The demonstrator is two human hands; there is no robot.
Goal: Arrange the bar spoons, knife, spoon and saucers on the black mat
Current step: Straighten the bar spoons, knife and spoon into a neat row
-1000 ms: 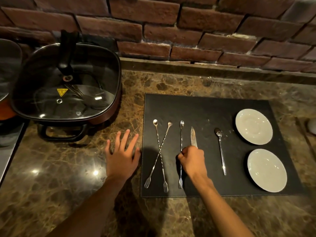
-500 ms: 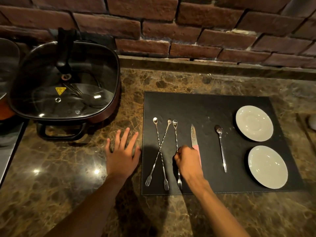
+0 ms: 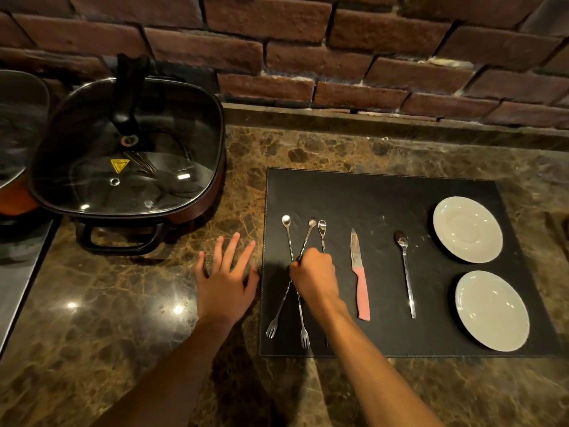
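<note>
R hand (image 3: 314, 272) is closed on crossed bar spoons (image 3: 288, 238) atop mat (image 3: 385, 204) — L hand (image 3: 226, 272) is laid flat, fingers wide, on tabletop (image 3: 123, 303).

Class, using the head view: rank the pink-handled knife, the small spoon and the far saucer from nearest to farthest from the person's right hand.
From the right hand:
1. Pink-handled knife, just to its right on the mat.
2. Small spoon, further right, mid-mat.
3. Far saucer, at the mat's right end, toward the wall.
</note>
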